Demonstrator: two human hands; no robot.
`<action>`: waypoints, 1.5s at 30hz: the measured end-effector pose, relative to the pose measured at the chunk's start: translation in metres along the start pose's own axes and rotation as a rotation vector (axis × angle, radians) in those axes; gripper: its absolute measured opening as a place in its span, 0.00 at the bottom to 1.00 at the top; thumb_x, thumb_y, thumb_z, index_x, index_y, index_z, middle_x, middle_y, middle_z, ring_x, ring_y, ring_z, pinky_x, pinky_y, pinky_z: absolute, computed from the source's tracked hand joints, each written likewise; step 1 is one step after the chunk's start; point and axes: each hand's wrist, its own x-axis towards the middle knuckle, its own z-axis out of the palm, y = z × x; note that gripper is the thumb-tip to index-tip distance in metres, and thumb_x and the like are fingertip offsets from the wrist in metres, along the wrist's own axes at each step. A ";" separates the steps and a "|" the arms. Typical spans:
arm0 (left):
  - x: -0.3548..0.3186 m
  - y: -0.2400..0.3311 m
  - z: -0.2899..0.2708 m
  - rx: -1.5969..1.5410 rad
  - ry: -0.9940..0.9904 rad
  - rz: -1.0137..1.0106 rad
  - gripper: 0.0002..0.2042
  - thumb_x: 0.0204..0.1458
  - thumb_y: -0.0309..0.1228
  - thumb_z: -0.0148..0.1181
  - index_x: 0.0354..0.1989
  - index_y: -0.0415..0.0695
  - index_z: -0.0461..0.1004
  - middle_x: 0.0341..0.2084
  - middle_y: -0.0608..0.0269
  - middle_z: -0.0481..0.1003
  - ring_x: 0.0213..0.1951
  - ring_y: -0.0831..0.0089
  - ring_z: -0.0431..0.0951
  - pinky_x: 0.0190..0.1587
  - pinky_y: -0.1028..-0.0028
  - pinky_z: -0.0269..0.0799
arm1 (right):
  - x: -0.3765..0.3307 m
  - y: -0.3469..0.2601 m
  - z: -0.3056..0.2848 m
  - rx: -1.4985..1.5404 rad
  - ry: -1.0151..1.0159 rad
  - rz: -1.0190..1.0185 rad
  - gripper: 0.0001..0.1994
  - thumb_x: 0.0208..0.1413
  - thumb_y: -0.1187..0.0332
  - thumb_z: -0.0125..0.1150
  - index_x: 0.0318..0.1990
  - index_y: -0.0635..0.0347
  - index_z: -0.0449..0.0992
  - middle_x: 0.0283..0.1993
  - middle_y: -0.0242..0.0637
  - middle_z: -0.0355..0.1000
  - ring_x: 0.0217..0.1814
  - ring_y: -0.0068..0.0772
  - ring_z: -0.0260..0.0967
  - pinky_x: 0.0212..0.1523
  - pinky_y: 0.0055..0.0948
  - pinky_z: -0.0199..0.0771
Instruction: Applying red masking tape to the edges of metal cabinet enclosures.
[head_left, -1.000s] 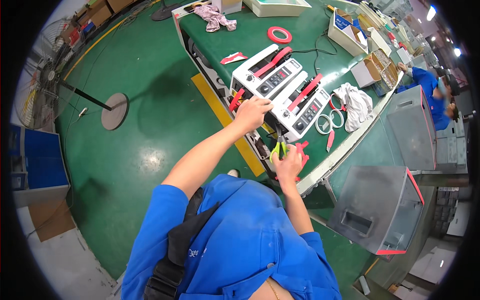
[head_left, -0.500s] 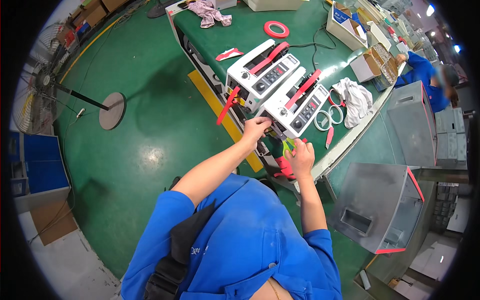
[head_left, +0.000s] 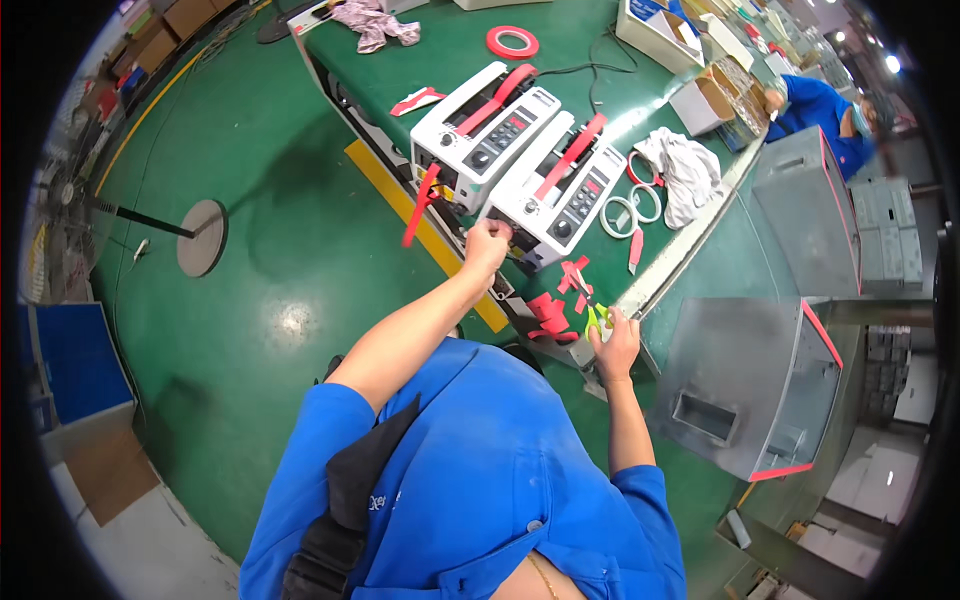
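Note:
Two white tape dispensers stand side by side on the green table, each with a roll of red tape on top. My left hand is at the front of the nearer dispenser, its fingers closed at the outlet; what they pinch is hidden. In my right hand is a pair of scissors with yellow-green handles. Their blades point away from me, over cut pieces of red tape at the table edge. More red tape bunches up closer to me. From the farther dispenser hangs a red strip.
Beside the dispensers lie white tape rings, a red-handled cutter and a white cloth. Grey metal housings stand at right. Beyond them sits a co-worker in blue. A fan base rests on the floor at left.
My right hand has drawn the scissors back from the nearer dispenser toward the table's near edge. My left hand stays at the dispenser's front. The whole view has shifted a little.

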 end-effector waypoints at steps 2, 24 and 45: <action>-0.001 0.002 0.000 -0.020 0.006 0.012 0.07 0.47 0.28 0.52 0.32 0.38 0.68 0.20 0.66 0.68 0.19 0.81 0.66 0.17 0.81 0.57 | -0.002 0.006 0.007 -0.016 0.003 0.059 0.25 0.32 0.71 0.64 0.43 0.62 0.65 0.29 0.37 0.66 0.30 0.38 0.60 0.33 0.33 0.62; -0.009 0.007 0.004 0.017 0.020 -0.055 0.11 0.50 0.32 0.50 0.34 0.36 0.67 0.21 0.64 0.68 0.19 0.79 0.66 0.16 0.80 0.59 | 0.146 -0.089 -0.009 0.114 0.057 -0.122 0.42 0.24 0.62 0.71 0.53 0.61 0.58 0.49 0.41 0.63 0.55 0.41 0.56 0.53 0.37 0.52; -0.039 -0.013 -0.028 -0.181 -0.109 0.032 0.07 0.51 0.31 0.50 0.32 0.41 0.65 0.19 0.66 0.68 0.20 0.82 0.66 0.21 0.84 0.61 | 0.136 -0.089 0.004 0.105 0.097 -0.016 0.48 0.22 0.61 0.73 0.56 0.64 0.52 0.51 0.40 0.61 0.57 0.41 0.54 0.54 0.38 0.51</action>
